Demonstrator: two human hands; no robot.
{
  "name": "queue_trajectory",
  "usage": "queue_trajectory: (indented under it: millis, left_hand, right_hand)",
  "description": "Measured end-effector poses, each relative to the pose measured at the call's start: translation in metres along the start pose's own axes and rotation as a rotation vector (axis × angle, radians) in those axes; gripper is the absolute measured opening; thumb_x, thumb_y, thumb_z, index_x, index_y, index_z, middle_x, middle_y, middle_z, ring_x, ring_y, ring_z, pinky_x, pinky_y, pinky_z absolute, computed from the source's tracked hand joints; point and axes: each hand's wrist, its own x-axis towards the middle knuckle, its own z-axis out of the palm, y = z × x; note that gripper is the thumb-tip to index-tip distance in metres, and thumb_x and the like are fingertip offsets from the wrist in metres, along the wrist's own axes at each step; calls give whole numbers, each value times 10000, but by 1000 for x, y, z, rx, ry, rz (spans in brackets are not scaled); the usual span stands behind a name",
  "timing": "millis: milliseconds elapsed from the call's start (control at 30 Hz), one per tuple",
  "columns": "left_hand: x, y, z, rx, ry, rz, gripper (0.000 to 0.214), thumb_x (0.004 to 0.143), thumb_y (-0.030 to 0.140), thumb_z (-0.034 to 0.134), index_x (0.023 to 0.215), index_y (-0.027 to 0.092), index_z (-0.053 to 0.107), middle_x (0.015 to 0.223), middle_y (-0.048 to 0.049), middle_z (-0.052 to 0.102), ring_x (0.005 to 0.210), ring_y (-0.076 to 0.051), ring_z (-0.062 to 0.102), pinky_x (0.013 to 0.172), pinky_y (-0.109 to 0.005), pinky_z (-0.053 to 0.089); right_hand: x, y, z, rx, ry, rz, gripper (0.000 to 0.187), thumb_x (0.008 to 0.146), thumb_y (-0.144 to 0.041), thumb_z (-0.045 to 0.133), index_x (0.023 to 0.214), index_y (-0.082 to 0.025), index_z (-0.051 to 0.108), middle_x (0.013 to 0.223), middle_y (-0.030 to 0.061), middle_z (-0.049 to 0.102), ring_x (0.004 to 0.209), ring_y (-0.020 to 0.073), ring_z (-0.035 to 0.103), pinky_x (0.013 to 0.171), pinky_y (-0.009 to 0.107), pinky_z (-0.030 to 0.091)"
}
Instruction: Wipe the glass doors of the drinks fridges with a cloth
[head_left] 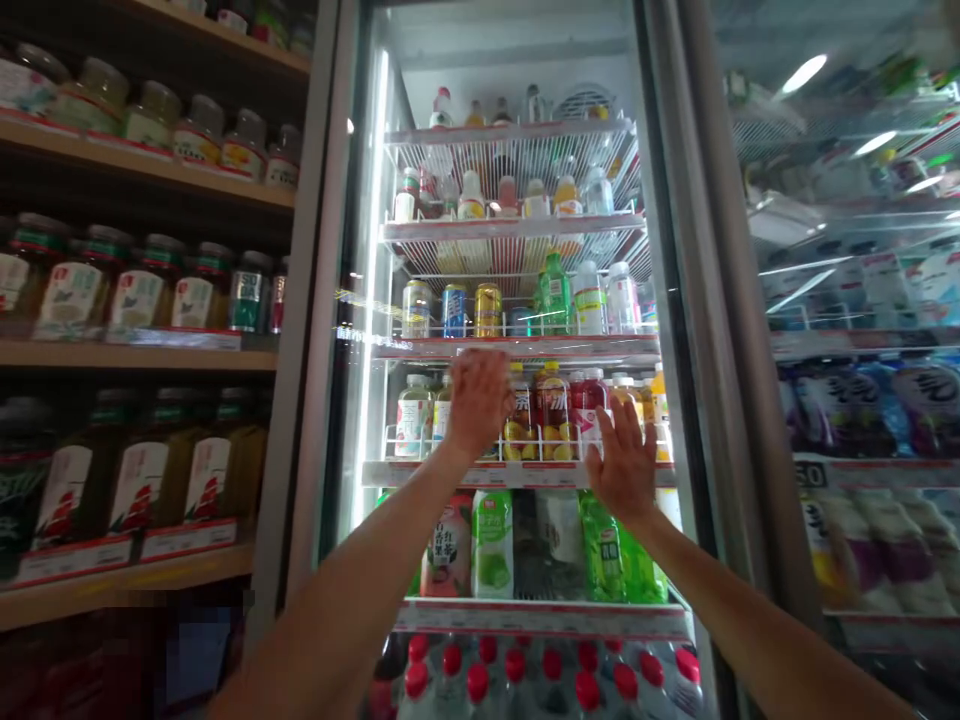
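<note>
Right hand (624,462) spread wide, left hand (478,402) too blurred to tell, bottles (553,412) behind

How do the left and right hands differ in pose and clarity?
Height: the left hand is higher in the picture; the right hand is lower.
Clarity: the left hand is blurred, its fingers hard to separate; the right hand is clearer, fingers visibly spread.
Position: the right hand is nearer the right metal frame than the left hand is.
Shared: both are bare and raised.
</note>
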Motion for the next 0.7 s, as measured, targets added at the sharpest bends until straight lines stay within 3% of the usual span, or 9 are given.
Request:
queue_trajectory:
  millis: [67, 133, 300, 367, 433, 567, 633, 700]
  left_hand:
    - [4, 19, 6, -47, -86, 250, 462, 892, 288, 371, 1345, 198, 384, 1358, -45, 482, 1315, -189, 343, 1136, -425, 156]
    - [4, 15, 6, -46, -96, 241, 453, 894, 287, 370, 1340, 211, 389, 1366, -41, 474, 1322, -190, 333, 1133, -439, 156]
    - [-5, -50, -12, 87, 98, -398, 512, 874, 298, 375, 1360, 137, 369, 1386, -138, 430, 1329, -291, 305, 1087, -508, 204]
    - [-6, -55, -15, 106, 113, -509, 531, 873, 313, 376, 1370, 128, 351, 1396, -153, 411, 1331, -314, 294, 1079, -536, 192]
    - [-4, -42, -11, 80, 60, -402, 532, 873, 319, 382, 1369, 130, 353, 1393, -147, 418, 1333, -304, 295, 1086, -530, 183]
    - [8, -15, 0, 0, -84, 62, 477, 875, 327, 394, 1336, 206, 406, 1384, -58, 450, 1327, -220, 324, 1121, -456, 152]
    - [10, -29, -4, -4, -104, 113, 457, 873, 333, 396, 1317, 233, 431, 1377, -31, 462, 1317, -197, 341, 1122, -425, 165]
    - [6, -57, -13, 33, -45, -37, 464, 879, 310, 361, 1326, 198, 420, 1374, -71, 461, 1311, -219, 347, 1105, -449, 194]
  right_hand:
    - [0, 1, 0, 8, 3, -3, 582, 859, -270, 411, 1417, -203, 258, 1465, 114, 326, 1387, 237, 215, 1105, 491, 164]
    - [0, 2, 0, 13, 1, -6, 584, 863, -277, 406, 1421, -209, 249, 1464, 112, 329, 1385, 240, 222, 1102, 494, 170]
    - [0, 1, 1, 2, -8, 9, 593, 854, -268, 416, 1420, -203, 253, 1465, 117, 324, 1386, 244, 217, 1103, 497, 166]
    - [0, 1, 1, -12, -2, 2, 582, 853, -268, 417, 1411, -188, 271, 1460, 128, 331, 1387, 246, 214, 1101, 500, 169]
    - [-1, 1, 1, -23, 2, -11, 565, 854, -272, 417, 1398, -176, 294, 1448, 139, 349, 1384, 250, 219, 1096, 504, 177]
    - [-2, 2, 1, -20, 6, -16, 566, 853, -265, 414, 1400, -190, 289, 1450, 130, 348, 1379, 247, 236, 1089, 496, 197]
    - [-2, 1, 1, -13, 14, -18, 587, 853, -260, 409, 1417, -206, 255, 1462, 119, 330, 1381, 244, 233, 1093, 494, 191]
    - [-1, 1, 1, -7, 20, -18, 604, 855, -264, 402, 1430, -217, 222, 1469, 114, 317, 1382, 246, 230, 1096, 499, 180]
